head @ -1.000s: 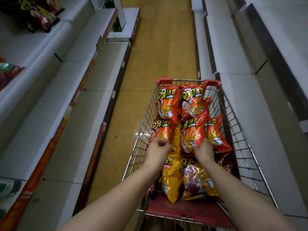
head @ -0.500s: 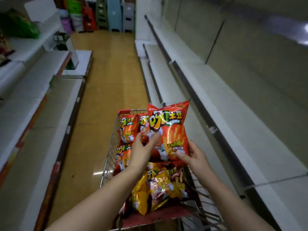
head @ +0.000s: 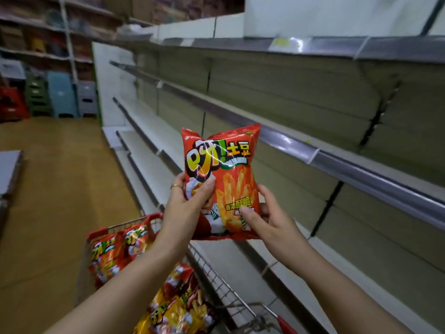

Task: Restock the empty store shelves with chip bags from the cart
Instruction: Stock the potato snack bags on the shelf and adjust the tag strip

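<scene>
Above the cart, our left hand and right hand grip a red bag upright by its lower sides; shelves run alongside on the right, stools stacked far back.

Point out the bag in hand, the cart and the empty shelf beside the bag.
bag (head: 224, 162): head view, middle of its red front.
cart (head: 214, 276): head view, wire side wall.
shelf (head: 349, 172): head view, its metal front rail.

We read "呀!土豆" across the top of the red chip bag mid-frame, with "香浓酥脆" lower down.
</scene>
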`<state>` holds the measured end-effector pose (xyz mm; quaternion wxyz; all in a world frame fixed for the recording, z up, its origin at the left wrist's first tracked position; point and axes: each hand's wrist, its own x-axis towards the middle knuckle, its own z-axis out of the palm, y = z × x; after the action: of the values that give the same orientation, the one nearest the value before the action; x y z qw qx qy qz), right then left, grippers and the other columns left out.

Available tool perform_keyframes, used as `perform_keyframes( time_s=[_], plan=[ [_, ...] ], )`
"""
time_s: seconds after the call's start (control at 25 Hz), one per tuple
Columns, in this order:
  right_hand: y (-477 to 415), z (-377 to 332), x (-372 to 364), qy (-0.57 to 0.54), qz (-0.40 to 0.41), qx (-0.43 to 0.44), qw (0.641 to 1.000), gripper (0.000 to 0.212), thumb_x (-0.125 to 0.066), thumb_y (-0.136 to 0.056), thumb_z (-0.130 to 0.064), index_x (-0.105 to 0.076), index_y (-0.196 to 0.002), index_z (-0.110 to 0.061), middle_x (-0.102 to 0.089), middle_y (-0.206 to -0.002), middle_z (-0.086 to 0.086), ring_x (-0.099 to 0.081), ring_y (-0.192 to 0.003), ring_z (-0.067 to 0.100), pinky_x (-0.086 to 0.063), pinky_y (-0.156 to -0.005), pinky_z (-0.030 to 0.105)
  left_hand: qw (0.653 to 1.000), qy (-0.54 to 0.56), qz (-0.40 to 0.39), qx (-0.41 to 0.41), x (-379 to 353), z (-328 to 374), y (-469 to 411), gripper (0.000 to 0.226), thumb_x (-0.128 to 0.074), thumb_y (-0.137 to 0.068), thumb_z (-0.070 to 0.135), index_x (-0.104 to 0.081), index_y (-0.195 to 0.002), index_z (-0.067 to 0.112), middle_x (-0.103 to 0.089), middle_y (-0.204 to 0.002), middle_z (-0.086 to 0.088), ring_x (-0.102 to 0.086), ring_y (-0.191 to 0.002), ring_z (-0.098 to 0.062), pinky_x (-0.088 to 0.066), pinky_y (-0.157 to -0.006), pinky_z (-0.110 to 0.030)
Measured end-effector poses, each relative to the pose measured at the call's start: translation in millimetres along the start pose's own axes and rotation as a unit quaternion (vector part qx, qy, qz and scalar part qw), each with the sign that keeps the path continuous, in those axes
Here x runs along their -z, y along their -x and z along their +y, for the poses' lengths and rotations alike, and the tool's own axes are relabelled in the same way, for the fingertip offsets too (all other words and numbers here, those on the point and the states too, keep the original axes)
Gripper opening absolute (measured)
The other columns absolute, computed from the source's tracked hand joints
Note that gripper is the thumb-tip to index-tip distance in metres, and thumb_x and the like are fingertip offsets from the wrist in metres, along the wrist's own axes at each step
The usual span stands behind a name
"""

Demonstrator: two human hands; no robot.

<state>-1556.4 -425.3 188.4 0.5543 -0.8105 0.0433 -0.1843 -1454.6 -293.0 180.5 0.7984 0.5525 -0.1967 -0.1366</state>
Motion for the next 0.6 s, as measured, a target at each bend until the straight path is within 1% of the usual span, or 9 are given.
perform_keyframes(
  time_s=[0.08, 0.16, 0.24, 0.32, 0.4, 0.52, 0.6],
  plan=[
    [20.4, -18.1, 27.8, 0.021, 0.040, 0.016, 0.999, 0.039, -0.055, -0.074, -0.050, -0.039, -0.110, -0.052, -0.066, -0.106, -0.012, -0.067, -0.094, 0.006, -0.056, -0.083, 0.032, 0.999, 0.005, -0.038, -0.012, -31.2, 17.4, 7.7, 0.063, -0.069, -0.070, 0.039, -0.045, -0.126, 0.023, -0.070, -0.108, -0.001, -0.071, -0.089, -0.019, -0.057, -0.080, -0.038],
    [48.1, -31.6, 59.7, 0.035, 0.078, 0.025, 0.996, 0.040, -0.056, -0.075, -0.048, -0.041, -0.112, -0.049, -0.066, -0.106, -0.013, -0.067, -0.096, 0.005, -0.056, -0.083, 0.031, 0.996, 0.012, -0.083, -0.017, -68.0, 29.8, 19.0, 0.063, -0.070, -0.066, 0.039, -0.046, -0.123, 0.023, -0.072, -0.104, 0.000, -0.072, -0.086, -0.018, -0.057, -0.077, -0.035],
    [81.0, -45.6, 92.6, 0.053, 0.117, 0.032, 0.991, 0.046, -0.058, -0.074, -0.051, -0.042, -0.117, -0.046, -0.065, -0.112, -0.010, -0.065, -0.100, 0.007, -0.055, -0.086, 0.035, 0.991, 0.012, -0.132, -0.019, -109.2, 38.2, 35.3, 0.065, -0.070, -0.064, 0.041, -0.047, -0.122, 0.023, -0.072, -0.103, 0.002, -0.072, -0.087, -0.017, -0.057, -0.077, -0.034],
    [118.1, -59.5, 127.9, 0.082, 0.165, 0.027, 0.982, 0.050, -0.059, -0.072, -0.055, -0.043, -0.119, -0.044, -0.065, -0.114, -0.008, -0.065, -0.101, 0.009, -0.055, -0.086, 0.038, 0.983, 0.015, -0.182, -0.015, -153.6, 43.3, 56.5, 0.064, -0.070, -0.063, 0.042, -0.048, -0.120, 0.024, -0.072, -0.103, 0.002, -0.072, -0.088, -0.018, -0.056, -0.081, -0.036],
    [164.4, -74.5, 166.0, 0.119, 0.219, 0.017, 0.968, 0.051, -0.057, -0.066, -0.059, -0.044, -0.113, -0.044, -0.068, -0.108, -0.009, -0.067, -0.095, 0.007, -0.056, -0.083, 0.034, 0.972, 0.020, -0.233, -0.010, -203.3, 44.5, 81.1, 0.059, -0.069, -0.064, 0.041, -0.049, -0.116, 0.024, -0.073, -0.100, 0.002, -0.072, -0.087, -0.017, -0.056, -0.080, -0.035],
    [233.6, -95.4, 213.1, 0.163, 0.286, -0.012, 0.944, 0.060, -0.054, -0.060, -0.063, -0.046, -0.115, -0.039, -0.072, -0.096, -0.008, -0.069, -0.084, 0.004, -0.057, -0.075, 0.028, 0.948, 0.008, -0.319, 0.020, -274.4, 43.7, 120.5, 0.056, -0.067, -0.064, 0.045, -0.052, -0.113, 0.022, -0.074, -0.099, 0.001, -0.072, -0.086, -0.017, -0.055, -0.081, -0.035],
    [279.1, -105.9, 243.7, 0.177, 0.338, -0.025, 0.924, 0.053, -0.057, -0.061, -0.061, -0.055, -0.106, -0.034, -0.074, -0.087, -0.007, -0.070, -0.078, 0.005, -0.057, -0.071, 0.029, 0.928, -0.024, -0.371, 0.030, -324.4, 42.5, 148.1, 0.050, -0.066, -0.068, 0.050, -0.053, -0.107, 0.023, -0.073, -0.101, 0.000, -0.071, -0.088, -0.017, -0.053, -0.085, -0.036]
  ],
)
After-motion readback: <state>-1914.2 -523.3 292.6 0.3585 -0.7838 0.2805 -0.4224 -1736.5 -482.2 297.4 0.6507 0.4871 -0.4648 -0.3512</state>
